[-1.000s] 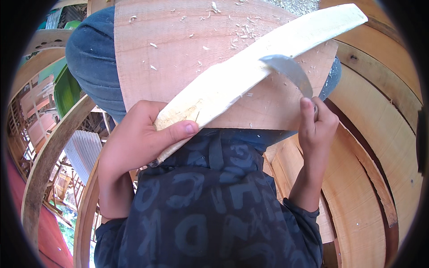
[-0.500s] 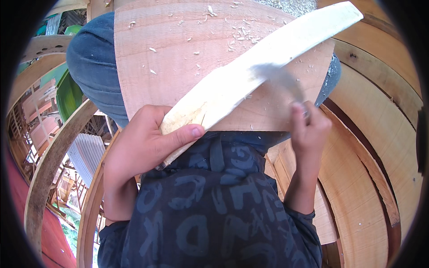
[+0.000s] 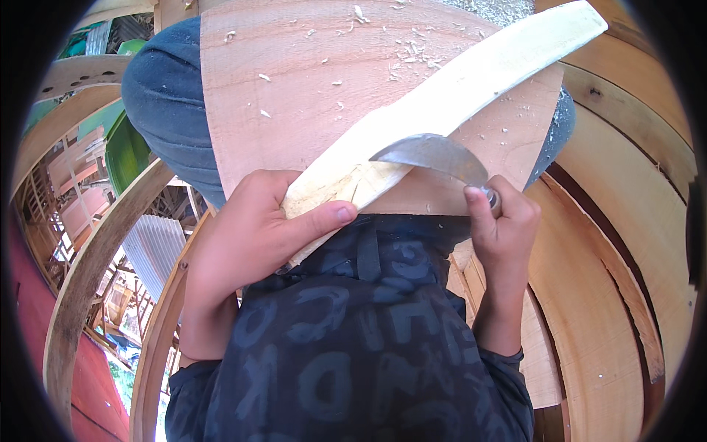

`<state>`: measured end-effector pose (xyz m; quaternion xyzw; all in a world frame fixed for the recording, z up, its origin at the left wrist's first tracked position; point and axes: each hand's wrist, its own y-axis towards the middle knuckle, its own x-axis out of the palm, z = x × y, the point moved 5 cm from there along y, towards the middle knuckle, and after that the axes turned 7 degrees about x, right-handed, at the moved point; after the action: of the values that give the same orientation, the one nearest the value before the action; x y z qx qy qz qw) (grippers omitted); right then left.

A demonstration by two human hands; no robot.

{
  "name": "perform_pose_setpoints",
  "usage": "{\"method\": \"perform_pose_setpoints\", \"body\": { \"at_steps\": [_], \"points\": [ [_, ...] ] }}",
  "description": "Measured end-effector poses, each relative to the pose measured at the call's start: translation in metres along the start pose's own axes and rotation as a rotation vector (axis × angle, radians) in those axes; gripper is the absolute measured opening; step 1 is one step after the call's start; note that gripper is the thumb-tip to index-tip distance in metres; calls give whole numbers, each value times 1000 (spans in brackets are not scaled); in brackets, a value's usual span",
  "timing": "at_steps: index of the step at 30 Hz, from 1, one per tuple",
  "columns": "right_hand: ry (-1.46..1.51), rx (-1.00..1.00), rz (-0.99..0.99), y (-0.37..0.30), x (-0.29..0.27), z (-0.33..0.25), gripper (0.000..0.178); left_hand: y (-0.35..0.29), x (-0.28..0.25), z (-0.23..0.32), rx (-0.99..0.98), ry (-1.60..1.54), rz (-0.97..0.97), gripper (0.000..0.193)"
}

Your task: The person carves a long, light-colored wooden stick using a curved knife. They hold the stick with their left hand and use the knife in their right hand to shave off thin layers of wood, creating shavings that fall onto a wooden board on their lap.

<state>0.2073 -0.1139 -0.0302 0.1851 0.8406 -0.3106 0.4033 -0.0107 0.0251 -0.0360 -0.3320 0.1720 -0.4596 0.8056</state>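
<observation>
A long, pale piece of wood (image 3: pixel 434 92) runs slantwise from my lap up to the far right, over a flat reddish board (image 3: pixel 294 96) lying across my thighs. My left hand (image 3: pixel 269 225) grips its near end, thumb on top and fingers hidden beneath. In my right hand (image 3: pixel 504 221) is a knife with a curved grey blade (image 3: pixel 434 156); the fist wraps its handle, of which only a metal collar shows. The blade's tip lies over the pale wood's edge, a little beyond my left thumb. Rough brownish patches mark the wood near that thumb.
Wood shavings (image 3: pixel 412 55) are scattered over the board, with a thicker heap (image 3: pixel 497 10) at its far edge. Curved wooden planks (image 3: pixel 589 295) line the right side. To the left stand a curved wooden rib (image 3: pixel 103 250), a corrugated sheet (image 3: pixel 153 250) and a green object (image 3: pixel 127 155).
The knife has come nearer along the pale wood, from about its middle toward my left hand. My left hand keeps its hold on the near end.
</observation>
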Motion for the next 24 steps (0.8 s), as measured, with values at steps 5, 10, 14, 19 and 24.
{"method": "perform_pose_setpoints", "body": {
  "at_steps": [5, 10, 14, 19, 24],
  "points": [
    [-102, 11, 58, 5, -8, 4, 44, 0, 0, 0, -72, 42, -5, 45],
    [-91, 50, 98, 6, -10, 6, 44, 0, -1, 0, -45, 68, -3, 48],
    [-71, 165, 264, 16, -35, 51, 45, -7, -6, -7, -69, 94, -4, 50],
    [-23, 120, 142, 7, -37, 21, 44, -4, -3, -8, -73, 70, -15, 48],
    [1, -17, -30, -2, 0, -7, 45, -3, 1, -4, -16, 11, 20, 46]
  ]
}}
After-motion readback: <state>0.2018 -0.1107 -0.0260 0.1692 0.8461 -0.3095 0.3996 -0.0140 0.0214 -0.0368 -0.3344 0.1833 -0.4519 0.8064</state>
